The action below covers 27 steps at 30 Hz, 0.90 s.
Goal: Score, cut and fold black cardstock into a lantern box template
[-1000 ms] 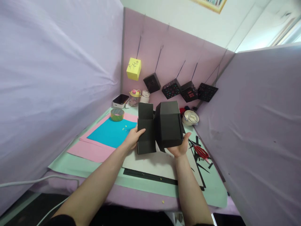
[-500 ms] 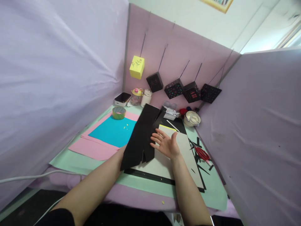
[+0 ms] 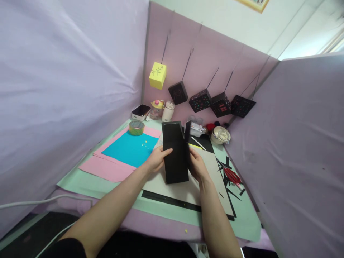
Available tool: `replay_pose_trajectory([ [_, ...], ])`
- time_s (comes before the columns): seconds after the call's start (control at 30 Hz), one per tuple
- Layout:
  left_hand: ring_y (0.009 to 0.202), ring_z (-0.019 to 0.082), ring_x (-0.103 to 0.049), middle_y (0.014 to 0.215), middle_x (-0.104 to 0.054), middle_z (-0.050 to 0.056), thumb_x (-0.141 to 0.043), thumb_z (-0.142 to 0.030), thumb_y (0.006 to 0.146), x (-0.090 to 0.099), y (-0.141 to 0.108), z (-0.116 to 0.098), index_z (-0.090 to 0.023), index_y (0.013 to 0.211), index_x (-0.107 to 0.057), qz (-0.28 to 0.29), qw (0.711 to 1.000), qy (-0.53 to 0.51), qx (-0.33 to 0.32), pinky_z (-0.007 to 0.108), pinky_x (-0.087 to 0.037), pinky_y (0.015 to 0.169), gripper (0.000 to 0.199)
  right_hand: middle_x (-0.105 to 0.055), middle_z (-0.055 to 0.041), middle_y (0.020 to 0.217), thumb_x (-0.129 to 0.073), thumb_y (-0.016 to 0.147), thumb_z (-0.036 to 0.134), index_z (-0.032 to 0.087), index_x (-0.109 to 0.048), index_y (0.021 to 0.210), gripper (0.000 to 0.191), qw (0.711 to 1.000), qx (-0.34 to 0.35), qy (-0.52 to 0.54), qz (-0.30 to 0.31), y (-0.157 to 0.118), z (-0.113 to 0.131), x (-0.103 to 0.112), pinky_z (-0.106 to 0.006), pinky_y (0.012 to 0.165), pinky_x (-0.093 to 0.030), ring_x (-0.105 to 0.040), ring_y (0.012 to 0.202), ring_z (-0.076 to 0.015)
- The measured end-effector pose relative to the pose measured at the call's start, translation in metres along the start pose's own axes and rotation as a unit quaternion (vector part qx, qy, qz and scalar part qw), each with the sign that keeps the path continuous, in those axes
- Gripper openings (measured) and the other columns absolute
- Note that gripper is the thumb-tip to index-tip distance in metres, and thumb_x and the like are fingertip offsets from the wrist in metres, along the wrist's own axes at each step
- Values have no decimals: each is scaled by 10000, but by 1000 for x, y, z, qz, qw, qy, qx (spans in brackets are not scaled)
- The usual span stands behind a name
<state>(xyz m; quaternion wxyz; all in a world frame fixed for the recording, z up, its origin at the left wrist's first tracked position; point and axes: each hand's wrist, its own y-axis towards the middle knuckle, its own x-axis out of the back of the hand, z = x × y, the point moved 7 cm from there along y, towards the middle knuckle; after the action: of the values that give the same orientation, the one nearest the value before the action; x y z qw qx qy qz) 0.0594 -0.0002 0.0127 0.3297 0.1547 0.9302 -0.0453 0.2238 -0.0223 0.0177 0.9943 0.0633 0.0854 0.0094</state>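
Note:
A folded piece of black cardboard (image 3: 176, 157) stands raised over the white board (image 3: 182, 191), its panels bent at creases. My left hand (image 3: 158, 157) grips its left edge, thumb on the near face and the fingers mostly behind. At the cardboard's right side my right hand (image 3: 197, 165) is closed around a narrow upright panel, with part of the fingers hidden. Behind the cardboard, a white pen (image 3: 198, 143) lies on black card near a yellow strip (image 3: 195, 146).
Blue paper (image 3: 126, 148) and pink sheets (image 3: 104, 172) lie at left under a tape roll (image 3: 136, 128). Red-handled scissors (image 3: 231, 175) and black scraps are at right. Black boxes and a yellow box (image 3: 157, 76) hang at the back beside bottles and a bowl (image 3: 220, 135).
The black cardboard has turned from a slanted, spread position to upright and folded. My right hand, open before, has closed on its right side; my left hand has come into view on its left edge.

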Motion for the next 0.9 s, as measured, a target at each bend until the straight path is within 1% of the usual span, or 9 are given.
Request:
replay_pose_trajectory([
  [0.07,975,257,-677,1030,-731,92,-806,-288,708,-3,-1,4,-149,1020,-699,12,1000,1,4,380,-524,906,358,-709,-41,1011,-739,722,383,224,-676,1033,354,1000,6,-8,7,2,1,-9,-362,852,-505,-641,927,-221],
  [0.1,974,257,-676,1020,-732,91,-799,-344,719,-4,-1,7,-151,1007,-701,16,1000,-4,8,369,-531,888,361,-709,-44,975,-755,706,366,206,-677,994,338,1000,14,-24,-3,2,2,-11,-347,826,-499,-637,890,-210],
  [0.2,1038,282,-652,1056,-723,105,-727,-526,757,-11,-3,14,-159,1007,-701,45,998,-30,22,367,-536,878,445,-663,-13,757,-767,682,358,178,-637,782,243,988,44,-120,-91,2,3,-5,-297,696,-460,-582,720,-170],
  [0.27,1061,292,-643,1077,-718,106,-761,-498,732,-13,-4,16,-159,1013,-700,52,998,-26,16,369,-525,903,444,-592,17,660,-757,688,373,183,-582,694,258,975,61,-173,-127,0,5,-3,-270,621,-412,-517,641,-146],
  [0.4,1019,266,-662,1053,-728,92,-825,-317,691,-9,-4,16,-156,1010,-699,20,1000,-10,6,358,-509,926,379,-494,40,611,-673,766,434,192,-517,648,312,970,87,-200,-107,-3,13,-7,-248,565,-350,-431,598,-125],
  [0.5,994,260,-673,1036,-728,113,-779,-329,750,-12,-5,21,-137,1027,-703,56,998,-4,43,353,-518,911,345,-426,38,597,-554,855,480,192,-461,600,396,962,113,-224,-110,-6,24,-4,-247,557,-319,-384,590,-119],
  [0.6,949,261,-690,1025,-727,136,-744,-359,790,-13,-5,30,-120,1008,-707,83,993,4,80,345,-538,874,325,-385,41,587,-553,862,485,194,-424,580,425,952,143,-246,-112,-7,31,-1,-249,545,-295,-353,580,-114],
  [0.73,938,258,-696,1020,-729,137,-709,-384,821,-6,-1,32,-114,1009,-698,52,997,-1,51,343,-554,851,329,-348,48,580,-554,861,488,200,-395,579,433,949,146,-254,-112,-8,30,-2,-250,537,-277,-326,567,-110],
  [0.9,978,288,-686,975,-740,115,-712,-409,810,-1,0,25,-139,990,-704,7,1000,5,20,396,-545,889,325,-299,50,577,-517,878,500,212,-328,575,459,953,120,-273,-46,-6,23,-12,-254,523,-256,-296,561,-111],
])
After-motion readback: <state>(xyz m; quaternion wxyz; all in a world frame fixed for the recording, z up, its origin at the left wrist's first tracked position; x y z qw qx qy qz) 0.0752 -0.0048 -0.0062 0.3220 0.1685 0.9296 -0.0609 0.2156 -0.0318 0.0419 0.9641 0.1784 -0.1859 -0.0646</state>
